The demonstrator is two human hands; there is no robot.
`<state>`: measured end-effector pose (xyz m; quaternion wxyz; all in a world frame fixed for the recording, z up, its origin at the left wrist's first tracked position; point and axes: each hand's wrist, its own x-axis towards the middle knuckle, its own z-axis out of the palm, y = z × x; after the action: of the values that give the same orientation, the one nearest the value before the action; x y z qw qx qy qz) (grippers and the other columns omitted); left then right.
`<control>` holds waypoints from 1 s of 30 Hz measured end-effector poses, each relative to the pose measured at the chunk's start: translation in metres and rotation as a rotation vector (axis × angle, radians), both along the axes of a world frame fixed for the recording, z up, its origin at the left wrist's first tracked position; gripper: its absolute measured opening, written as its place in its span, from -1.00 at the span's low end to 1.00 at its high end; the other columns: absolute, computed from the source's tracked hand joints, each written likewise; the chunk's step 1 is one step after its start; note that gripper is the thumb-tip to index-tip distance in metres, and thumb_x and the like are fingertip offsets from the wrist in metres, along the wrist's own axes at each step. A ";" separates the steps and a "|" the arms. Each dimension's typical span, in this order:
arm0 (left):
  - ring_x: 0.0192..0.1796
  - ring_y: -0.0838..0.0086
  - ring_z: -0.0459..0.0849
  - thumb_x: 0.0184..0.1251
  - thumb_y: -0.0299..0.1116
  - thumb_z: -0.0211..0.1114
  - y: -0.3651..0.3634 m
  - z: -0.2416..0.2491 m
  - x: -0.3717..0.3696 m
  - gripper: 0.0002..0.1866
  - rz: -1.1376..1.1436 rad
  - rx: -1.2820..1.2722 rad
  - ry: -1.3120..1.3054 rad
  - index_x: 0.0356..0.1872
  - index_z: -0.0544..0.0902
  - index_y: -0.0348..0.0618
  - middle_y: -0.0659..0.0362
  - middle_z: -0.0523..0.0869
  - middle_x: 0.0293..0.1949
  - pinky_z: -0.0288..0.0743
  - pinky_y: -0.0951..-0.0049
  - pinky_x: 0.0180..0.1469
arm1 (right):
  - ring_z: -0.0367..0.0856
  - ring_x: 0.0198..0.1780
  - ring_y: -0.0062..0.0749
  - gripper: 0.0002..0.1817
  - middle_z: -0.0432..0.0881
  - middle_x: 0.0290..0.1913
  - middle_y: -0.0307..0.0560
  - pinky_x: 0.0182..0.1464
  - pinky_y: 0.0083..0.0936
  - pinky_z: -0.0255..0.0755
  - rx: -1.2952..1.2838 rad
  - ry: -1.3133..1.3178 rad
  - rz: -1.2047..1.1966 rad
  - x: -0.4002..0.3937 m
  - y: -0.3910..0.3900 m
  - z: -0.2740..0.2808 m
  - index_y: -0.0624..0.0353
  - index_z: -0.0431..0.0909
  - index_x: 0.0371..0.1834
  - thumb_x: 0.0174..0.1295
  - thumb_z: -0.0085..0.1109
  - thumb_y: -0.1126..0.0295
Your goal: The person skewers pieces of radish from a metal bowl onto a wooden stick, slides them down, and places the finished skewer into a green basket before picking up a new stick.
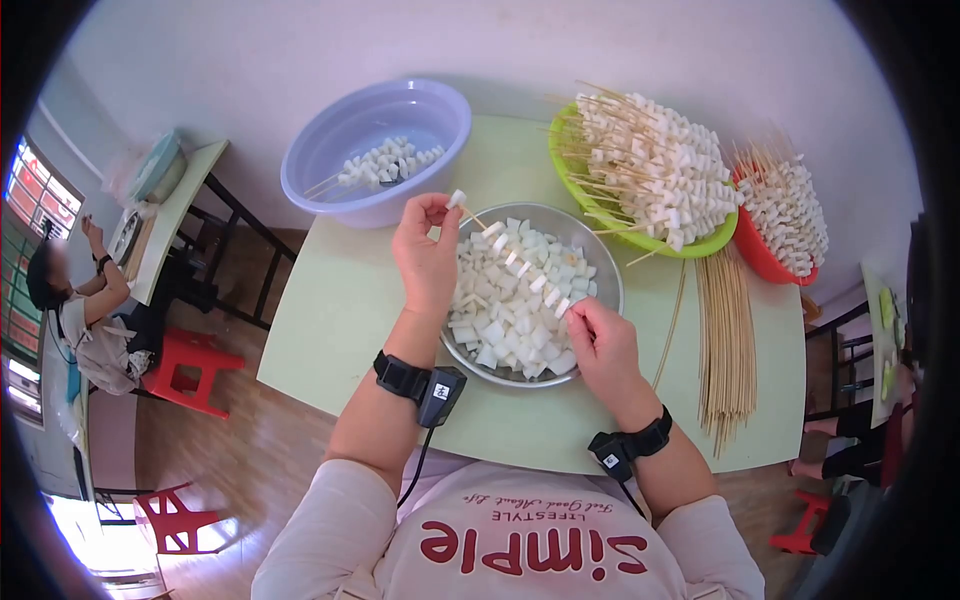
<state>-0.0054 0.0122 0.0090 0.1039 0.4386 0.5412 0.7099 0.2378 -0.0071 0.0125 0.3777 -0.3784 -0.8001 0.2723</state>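
Here, pinching a far-left cube (457, 199) in the left hand (428, 245) and the skewer's (474, 217) near-right end in the right hand (604, 350), probably handling something light, stiff and slippery.

Bright light, fisheye-warped dark edges

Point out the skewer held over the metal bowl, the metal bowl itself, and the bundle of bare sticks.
Skewer (525, 269): head view, on a white chunk midway along it.
Metal bowl (609, 300): head view, on its bare inner wall.
Bundle of bare sticks (728, 350): head view, on its middle.
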 end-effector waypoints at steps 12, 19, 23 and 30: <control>-0.25 0.64 0.58 0.30 -0.62 0.29 -0.003 0.003 0.008 -0.86 -0.047 -0.094 0.087 -0.15 0.59 -0.32 0.25 0.66 -0.31 0.50 0.62 -0.11 | 0.49 -0.50 -0.16 -0.94 0.52 -0.54 0.00 -0.43 -0.36 0.36 -0.059 0.077 -0.016 0.001 0.001 -0.002 0.21 0.51 -0.31 0.30 0.15 0.47; -0.30 0.57 0.61 0.23 -0.59 0.35 -0.006 0.009 0.016 -0.85 -0.042 -0.072 0.114 -0.19 0.63 -0.32 0.18 0.71 -0.35 0.51 0.57 -0.16 | 0.47 -0.51 -0.20 -0.93 0.51 -0.55 -0.03 -0.42 -0.37 0.35 -0.055 0.124 -0.042 0.000 0.001 -0.005 0.20 0.52 -0.33 0.30 0.16 0.47; -0.31 0.57 0.62 0.22 -0.59 0.36 -0.006 0.009 0.016 -0.85 -0.019 -0.060 0.158 -0.20 0.63 -0.32 0.18 0.71 -0.36 0.52 0.56 -0.16 | 0.49 -0.50 -0.18 -0.94 0.52 -0.55 -0.04 -0.42 -0.37 0.35 -0.045 0.073 -0.048 0.000 0.002 -0.004 0.19 0.51 -0.32 0.28 0.17 0.48; -0.25 0.64 0.59 0.26 -0.59 0.33 -0.005 0.005 0.013 -0.84 -0.083 -0.106 0.153 -0.15 0.62 -0.30 0.26 0.67 -0.30 0.50 0.62 -0.11 | 0.51 -0.50 -0.15 -0.93 0.54 -0.53 -0.02 -0.43 -0.35 0.35 -0.031 0.118 -0.043 0.000 0.003 -0.010 0.19 0.49 -0.29 0.32 0.14 0.45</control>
<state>0.0080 0.0069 0.0144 0.1144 0.5074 0.5657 0.6398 0.2374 -0.0040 0.0024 0.4239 -0.3844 -0.7639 0.2984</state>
